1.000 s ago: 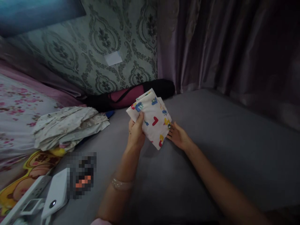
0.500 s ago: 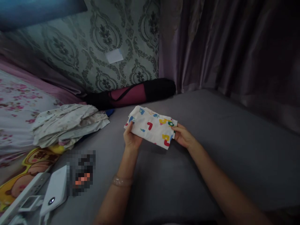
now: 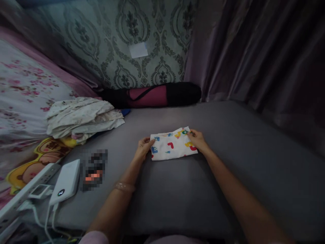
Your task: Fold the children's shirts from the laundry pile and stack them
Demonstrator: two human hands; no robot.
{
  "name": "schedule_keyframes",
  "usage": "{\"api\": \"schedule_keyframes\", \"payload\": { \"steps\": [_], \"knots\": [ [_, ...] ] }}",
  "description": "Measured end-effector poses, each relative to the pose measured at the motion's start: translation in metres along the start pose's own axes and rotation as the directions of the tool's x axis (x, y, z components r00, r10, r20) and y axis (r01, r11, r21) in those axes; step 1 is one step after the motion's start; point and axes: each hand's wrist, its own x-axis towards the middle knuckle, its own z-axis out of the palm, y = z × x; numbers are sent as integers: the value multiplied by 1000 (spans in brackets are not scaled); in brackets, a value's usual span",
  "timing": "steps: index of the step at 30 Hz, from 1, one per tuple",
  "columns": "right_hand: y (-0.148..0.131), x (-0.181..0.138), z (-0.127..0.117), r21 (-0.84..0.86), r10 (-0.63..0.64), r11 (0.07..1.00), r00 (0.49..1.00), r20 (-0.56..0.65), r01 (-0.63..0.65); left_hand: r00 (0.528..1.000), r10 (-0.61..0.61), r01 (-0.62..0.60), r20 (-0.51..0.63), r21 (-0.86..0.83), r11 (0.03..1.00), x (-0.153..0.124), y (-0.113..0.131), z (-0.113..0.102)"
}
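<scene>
A folded white cloth (image 3: 174, 147) printed with red, blue, yellow and green shapes is held between my two hands, low over the grey sheet. My left hand (image 3: 144, 148) grips its left edge, with the fingertips partly hidden behind the fabric. At the upper right corner, my right hand (image 3: 197, 139) pinches the cloth, thumb on top. Whether the cloth's underside touches the sheet I cannot tell. A clear band circles my left wrist.
The grey bed sheet (image 3: 228, 176) spreads under my arms. Leftward are a crumpled pale cloth (image 3: 83, 115), a yellow cartoon cushion (image 3: 50, 152), a white power bank (image 3: 66, 181) with cables and a power strip (image 3: 30, 189). A black and maroon long bag (image 3: 149, 96) lies against the wall.
The cloth has gone from tilted to nearly level and appears lower, closer to the sheet. My left hand has shifted to the cloth's left edge. The camera view has turned somewhat left.
</scene>
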Motion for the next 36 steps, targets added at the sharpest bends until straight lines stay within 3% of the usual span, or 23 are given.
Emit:
{"api": "schedule_keyframes", "payload": {
  "steps": [3,5,8,10,12,14,16,20,25,30,33,36],
  "knots": [
    [7,0,2,-332,-72,942,997,-39,55,993,115,-114,-9,114,987,7,-8,-4],
    [5,-6,-1,-487,-82,872,996,-26,59,966,255,-231,-37,309,923,9,-10,-8],
    [-9,-22,-2,-681,-161,726,986,-33,95,854,520,-386,-6,663,641,2,-4,-9],
    [-21,-31,4,-744,-292,626,955,56,235,770,631,-455,100,779,432,-9,4,-1],
    [-30,-38,15,-727,-415,518,876,247,451,703,665,-527,252,812,250,-21,10,14],
    [-32,-42,28,-666,-467,418,775,426,618,667,631,-575,397,813,96,-30,9,30],
    [-27,-43,40,-628,-441,368,723,531,686,695,549,-560,464,829,8,-33,0,41],
    [-10,-41,53,-638,-324,380,743,586,669,804,376,-478,460,877,-52,-24,-25,46],
    [-11,-39,48,-630,-292,399,743,601,666,837,290,-466,464,882,-69,-22,-21,41],
    [-12,-38,33,-685,-337,442,815,472,579,810,440,-410,387,911,-45,-28,-10,31],
    [-2,-35,29,-717,-281,456,850,446,527,853,399,-369,336,929,8,-23,-20,25],
    [7,-33,30,-715,-246,466,852,462,522,887,335,-354,319,934,50,-15,-32,23]
  ]
}}
